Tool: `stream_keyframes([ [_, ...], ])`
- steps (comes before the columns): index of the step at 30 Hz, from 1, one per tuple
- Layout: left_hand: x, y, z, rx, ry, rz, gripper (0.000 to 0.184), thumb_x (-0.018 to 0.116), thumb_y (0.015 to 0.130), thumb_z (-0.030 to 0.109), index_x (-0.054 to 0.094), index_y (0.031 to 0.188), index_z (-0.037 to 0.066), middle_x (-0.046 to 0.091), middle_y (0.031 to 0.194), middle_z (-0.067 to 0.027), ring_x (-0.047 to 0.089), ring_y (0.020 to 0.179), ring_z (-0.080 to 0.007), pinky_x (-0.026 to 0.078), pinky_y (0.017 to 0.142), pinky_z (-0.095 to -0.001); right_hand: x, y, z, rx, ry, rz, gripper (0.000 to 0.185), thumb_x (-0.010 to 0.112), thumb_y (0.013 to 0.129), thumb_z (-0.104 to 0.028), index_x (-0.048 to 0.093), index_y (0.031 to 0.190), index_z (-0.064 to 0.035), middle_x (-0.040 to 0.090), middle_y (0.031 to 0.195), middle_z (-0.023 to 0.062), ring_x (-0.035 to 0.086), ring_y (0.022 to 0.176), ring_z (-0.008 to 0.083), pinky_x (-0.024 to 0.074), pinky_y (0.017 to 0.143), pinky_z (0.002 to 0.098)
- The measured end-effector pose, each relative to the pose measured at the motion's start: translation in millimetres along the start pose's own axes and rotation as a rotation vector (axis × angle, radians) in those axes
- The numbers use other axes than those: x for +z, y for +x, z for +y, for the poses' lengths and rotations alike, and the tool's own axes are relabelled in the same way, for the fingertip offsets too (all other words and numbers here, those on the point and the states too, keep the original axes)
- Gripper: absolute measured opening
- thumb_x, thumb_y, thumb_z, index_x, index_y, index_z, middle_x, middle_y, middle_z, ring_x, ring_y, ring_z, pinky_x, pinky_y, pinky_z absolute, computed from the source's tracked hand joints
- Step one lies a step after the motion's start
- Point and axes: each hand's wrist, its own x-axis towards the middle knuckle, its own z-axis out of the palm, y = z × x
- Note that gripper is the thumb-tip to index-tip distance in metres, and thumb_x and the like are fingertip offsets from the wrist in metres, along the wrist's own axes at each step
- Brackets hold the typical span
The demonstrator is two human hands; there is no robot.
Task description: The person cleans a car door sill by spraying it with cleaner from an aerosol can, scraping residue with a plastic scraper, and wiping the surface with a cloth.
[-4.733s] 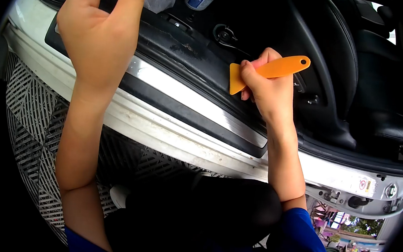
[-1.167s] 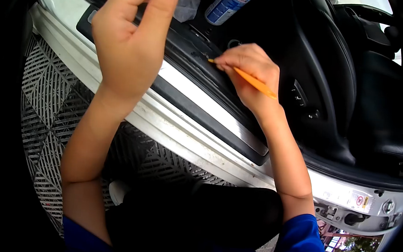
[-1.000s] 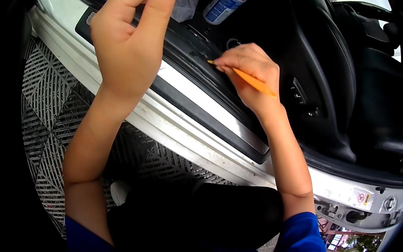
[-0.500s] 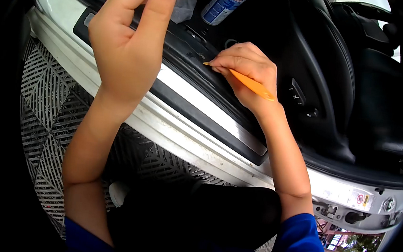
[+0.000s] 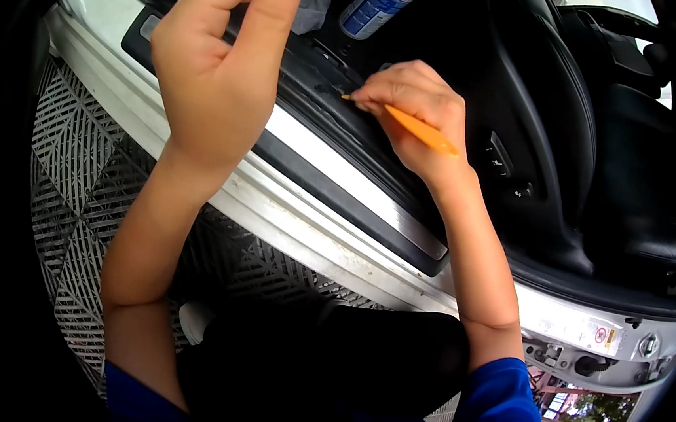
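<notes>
My right hand pinches a slim orange-handled tool near its thin end. The yellowish tip touches or nearly touches the black sill trim of a car's door opening. Scuffed, uneven marks show on the trim around the tip. The handle's wide end lies back over my right wrist. My left hand is raised in front of the sill, with thumb up and fingers bent across behind it. Its fingertips run out at the top edge, so anything it holds is hidden.
A blue spray can stands inside the car beside a crumpled translucent grey sheet or bag. A black seat with side controls is at the right. The white door sill with a metal scuff plate crosses the view above a slatted grey floor.
My right hand and the orange-handled tool have shifted slightly up along the trim. My left hand has stayed almost in place.
</notes>
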Motion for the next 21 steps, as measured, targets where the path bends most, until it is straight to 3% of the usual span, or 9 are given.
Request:
stream_keyframes([
  [12, 2, -2, 2, 0.009, -0.042, 0.0, 0.025, 0.05, 0.101, 0.013, 0.068, 0.104, -0.004, 0.07, 0.1, -0.0089, 0.065, 0.095, -0.0129, 0.047, 0.088, -0.022, 0, 3, 6, 0.003, 0.034, -0.008, 0.011, 0.077, 0.071, 0.0, 0.074, 0.08, -0.0054, 0.071, 0.081, 0.0053, 0.066, 0.08, 0.0202, 0.0534, 0.069, 0.0299],
  [15, -1, -4, 4, -0.085, -0.011, 0.002, 0.026, 0.05, 0.101, 0.013, 0.068, 0.105, -0.004, 0.07, 0.1, -0.0087, 0.065, 0.094, -0.0129, 0.048, 0.087, -0.0219, -3, 4, 10, -0.011, 0.032, -0.037, 0.011, 0.078, 0.072, -0.001, 0.073, 0.081, -0.0058, 0.071, 0.082, 0.0047, 0.066, 0.08, 0.0208, 0.0535, 0.069, 0.0302],
  [18, 0, 1, 0, 0.072, -0.01, 0.012, 0.025, 0.05, 0.101, 0.013, 0.069, 0.105, -0.003, 0.071, 0.1, -0.0084, 0.065, 0.093, -0.0127, 0.048, 0.086, -0.0213, -1, 9, 12, 0.021, 0.053, -0.042, 0.01, 0.077, 0.073, -0.002, 0.073, 0.081, -0.0062, 0.071, 0.082, 0.0045, 0.066, 0.08, 0.0204, 0.0534, 0.069, 0.0305],
  [21, -2, -1, 0, -0.042, -0.015, 0.012, 0.025, 0.05, 0.101, 0.014, 0.069, 0.105, -0.003, 0.071, 0.1, -0.0089, 0.065, 0.093, -0.0126, 0.048, 0.085, -0.0207, -6, -1, 7, 0.006, 0.066, -0.059, 0.01, 0.077, 0.072, -0.001, 0.073, 0.081, -0.0055, 0.071, 0.082, 0.0045, 0.066, 0.08, 0.0203, 0.0531, 0.068, 0.03],
])
